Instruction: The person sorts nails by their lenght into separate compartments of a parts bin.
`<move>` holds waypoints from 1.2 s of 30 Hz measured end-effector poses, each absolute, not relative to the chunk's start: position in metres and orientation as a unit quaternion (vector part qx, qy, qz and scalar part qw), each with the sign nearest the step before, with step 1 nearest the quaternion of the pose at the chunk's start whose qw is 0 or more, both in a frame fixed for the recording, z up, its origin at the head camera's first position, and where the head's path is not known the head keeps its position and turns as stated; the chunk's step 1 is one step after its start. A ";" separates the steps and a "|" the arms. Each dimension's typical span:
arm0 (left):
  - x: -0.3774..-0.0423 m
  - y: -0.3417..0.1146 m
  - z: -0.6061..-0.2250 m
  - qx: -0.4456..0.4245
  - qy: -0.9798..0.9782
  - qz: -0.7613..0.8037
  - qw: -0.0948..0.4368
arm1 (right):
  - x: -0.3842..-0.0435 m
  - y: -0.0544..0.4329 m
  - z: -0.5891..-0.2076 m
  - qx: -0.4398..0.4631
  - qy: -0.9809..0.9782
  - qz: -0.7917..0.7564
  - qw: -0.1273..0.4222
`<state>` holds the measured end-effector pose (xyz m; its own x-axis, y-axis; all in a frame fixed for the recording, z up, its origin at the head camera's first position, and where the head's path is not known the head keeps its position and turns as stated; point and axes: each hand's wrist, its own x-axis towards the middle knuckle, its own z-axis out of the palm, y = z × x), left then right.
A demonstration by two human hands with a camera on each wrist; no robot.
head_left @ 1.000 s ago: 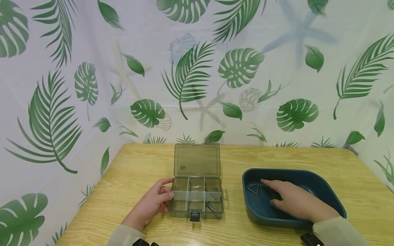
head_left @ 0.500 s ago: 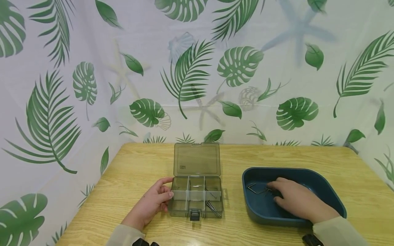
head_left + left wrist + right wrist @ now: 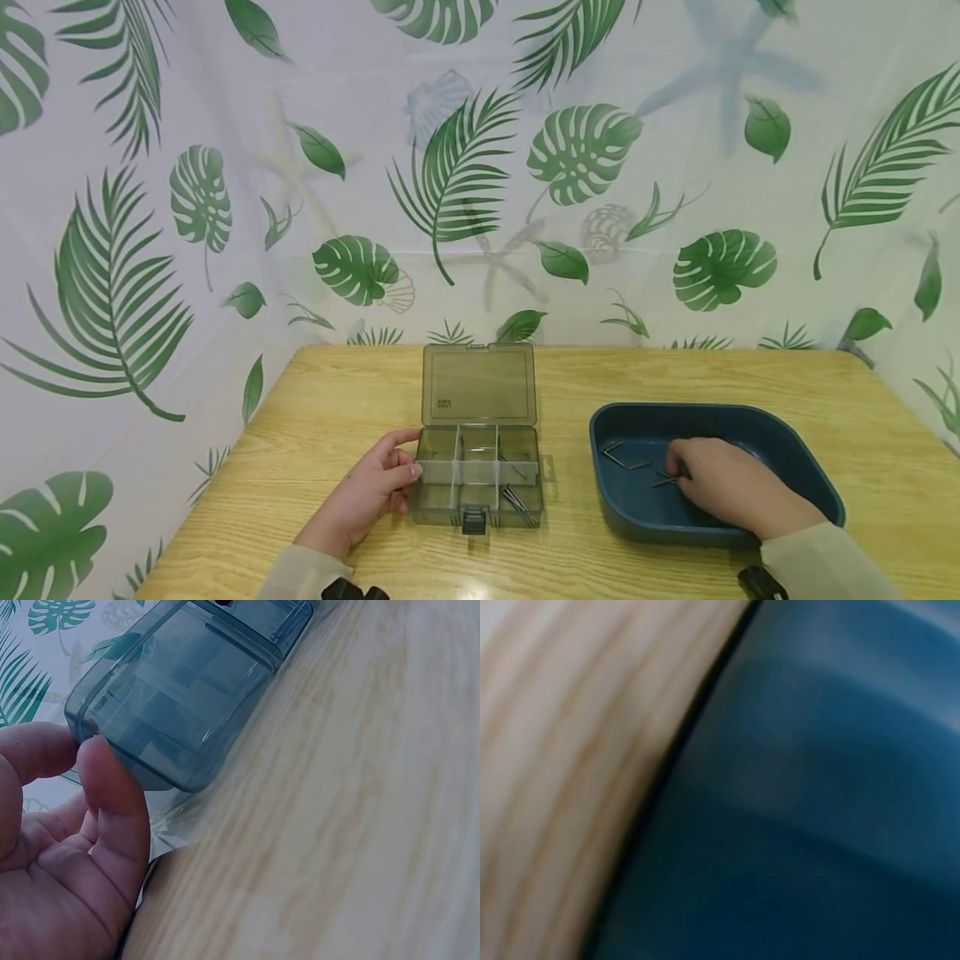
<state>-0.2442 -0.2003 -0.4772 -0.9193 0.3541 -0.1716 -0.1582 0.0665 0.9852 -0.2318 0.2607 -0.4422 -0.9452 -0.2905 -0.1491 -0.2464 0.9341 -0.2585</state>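
Observation:
In the head view my left hand (image 3: pixel 371 483) holds the left side of a clear grey compartment box (image 3: pixel 477 521), its lid (image 3: pixel 480 385) standing open behind. Thumb and index finger meet at the box's corner in the left wrist view. Several thin metal nails (image 3: pixel 519 503) lie in its front right compartment. My right hand (image 3: pixel 731 483) reaches into a dark blue tray (image 3: pixel 630 529), fingers bent down beside a few loose nails (image 3: pixel 664 481). Its fingertips are hidden, so any grip on a nail cannot be made out. More nails (image 3: pixel 613 454) lie at the tray's left end.
Both containers stand on a wood-grain table (image 3: pixel 352 375), with a strip of tabletop between them. A leaf-print cloth (image 3: pixel 480 167) hangs behind the far edge. The right wrist view is blurred and shows the tray wall (image 3: pixel 795 825) and table.
My right hand has drawn its fingers in and shifted slightly right within the tray. The nails near it have moved and spread apart. My left hand stays at the box.

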 end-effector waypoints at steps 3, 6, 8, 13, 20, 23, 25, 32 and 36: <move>-0.244 -0.200 -0.477 0.070 0.706 0.679 0.189 | -0.231 0.262 -0.441 -0.124 0.979 -0.122 0.103; -0.244 -0.200 -0.477 0.069 0.706 0.680 0.188 | -0.229 0.262 -0.440 -0.109 0.978 -0.131 0.116; -0.244 -0.200 -0.478 0.070 0.706 0.680 0.187 | -0.227 0.262 -0.439 -0.101 0.978 -0.135 0.122; -0.245 -0.201 -0.480 0.069 0.707 0.679 0.187 | -0.224 0.262 -0.440 -0.091 0.978 -0.139 0.125; -0.246 -0.201 -0.481 0.066 0.705 0.680 0.187 | -0.226 0.262 -0.437 -0.077 0.979 -0.138 0.126; -0.246 -0.202 -0.480 0.066 0.705 0.680 0.189 | -0.230 0.263 -0.436 -0.071 0.981 -0.130 0.126; -0.246 -0.202 -0.479 0.069 0.705 0.679 0.190 | -0.233 0.263 -0.435 -0.071 0.983 -0.124 0.119; -0.244 -0.200 -0.476 0.072 0.703 0.681 0.191 | -0.235 0.266 -0.434 -0.082 0.990 -0.109 0.042; -0.243 -0.200 -0.475 0.070 0.702 0.682 0.192 | -0.233 0.266 -0.433 -0.081 0.989 -0.126 0.009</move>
